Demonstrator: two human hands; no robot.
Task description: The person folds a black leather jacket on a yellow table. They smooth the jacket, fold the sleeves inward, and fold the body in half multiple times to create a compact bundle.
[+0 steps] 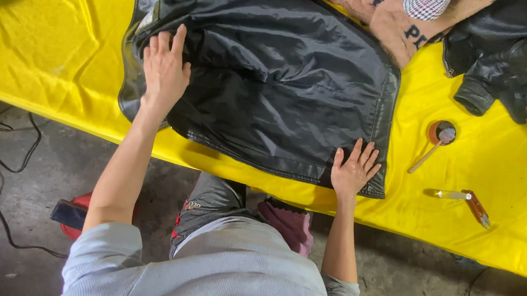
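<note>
A big black jacket [280, 81] lies spread out, lining side up, on a table [47, 59] covered with a yellow cloth. The person's left hand [166, 67] lies flat on the jacket near its left edge, fingers spread and pressing down. The right hand [355, 168] lies flat on the jacket's near right corner, fingers spread too. Neither hand pinches anything.

To the right of the jacket, on the yellow cloth, sits a small round tin [441, 132] with a brush [429, 152] resting on it. A little nearer than the tin lies a small knife [465, 201]. Past the jacket's far right corner lies another dark jacket [505, 53], and beside that a brown cloth [396, 21].
</note>
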